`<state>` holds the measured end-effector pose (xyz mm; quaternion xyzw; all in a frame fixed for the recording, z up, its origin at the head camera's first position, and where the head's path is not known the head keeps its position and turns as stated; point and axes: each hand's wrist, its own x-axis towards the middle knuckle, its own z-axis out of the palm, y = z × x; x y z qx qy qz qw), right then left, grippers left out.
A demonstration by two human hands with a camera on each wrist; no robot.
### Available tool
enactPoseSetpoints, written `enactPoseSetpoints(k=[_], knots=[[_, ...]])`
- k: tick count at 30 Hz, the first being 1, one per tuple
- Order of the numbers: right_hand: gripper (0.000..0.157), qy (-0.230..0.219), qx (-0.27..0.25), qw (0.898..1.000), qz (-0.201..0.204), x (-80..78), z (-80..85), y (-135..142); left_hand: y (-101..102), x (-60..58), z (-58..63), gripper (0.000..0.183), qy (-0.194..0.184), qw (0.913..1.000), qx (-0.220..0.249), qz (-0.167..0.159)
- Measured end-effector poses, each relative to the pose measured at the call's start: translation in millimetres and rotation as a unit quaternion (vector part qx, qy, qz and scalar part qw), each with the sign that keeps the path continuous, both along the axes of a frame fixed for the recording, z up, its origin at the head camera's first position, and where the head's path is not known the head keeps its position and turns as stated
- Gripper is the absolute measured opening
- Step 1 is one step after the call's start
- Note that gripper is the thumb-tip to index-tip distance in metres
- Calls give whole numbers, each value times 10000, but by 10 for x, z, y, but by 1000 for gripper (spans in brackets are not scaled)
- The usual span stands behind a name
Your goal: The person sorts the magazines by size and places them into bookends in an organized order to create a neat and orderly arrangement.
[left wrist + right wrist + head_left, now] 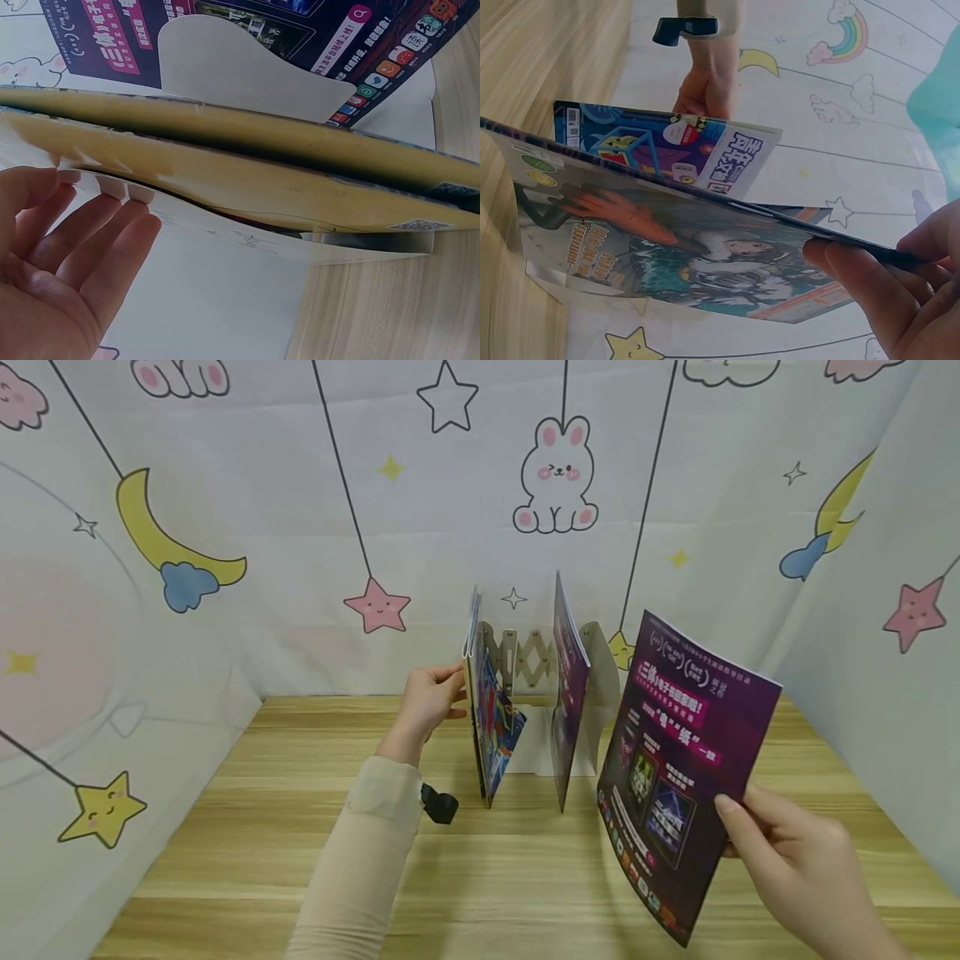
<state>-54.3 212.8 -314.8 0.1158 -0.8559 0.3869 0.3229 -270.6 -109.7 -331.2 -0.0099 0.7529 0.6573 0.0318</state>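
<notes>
My left hand (435, 697) is at the outer left side of an expandable metal bookend (536, 739). Its fairly straight fingers touch the white end plate (225, 225) in the left wrist view. Just inside that plate stand magazines (498, 718) with colourful covers, slightly fanned. Another magazine (572, 693), dark purple, stands near the right end plate. My right hand (802, 852) pinches a separate magazine (682, 760) by its edge, thumb on the purple back cover. It is tilted, to the right of the bookend. Its illustrated cover (705, 259) shows in the right wrist view.
The bookend stands on a wood-grain table (262, 860), towards its back edge. A white cloth (285, 543) printed with stars, moons and a rabbit hangs behind and at both sides. A small black device (438, 804) sits at my left wrist.
</notes>
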Motion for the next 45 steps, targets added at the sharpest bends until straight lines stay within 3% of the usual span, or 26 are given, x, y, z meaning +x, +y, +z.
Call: enactPoseSetpoints(k=[6,19,26,33,45], knots=[[27,189,170,9996,154,24,34,-17,-12,23,29,33,42,10000,-22,24],[31,446,-81,9976,514,40,37,-47,-26,47,54,34,29,10000,-32,62],[29,449,275,9975,475,64,87,-68,-30,66,48,34,28,10000,-19,67],[32,697,-67,9952,682,34,41,-70,-44,79,26,34,-2,9999,-33,97],[28,996,84,9925,701,-16,45,-58,18,116,39,34,15,10000,10,19]])
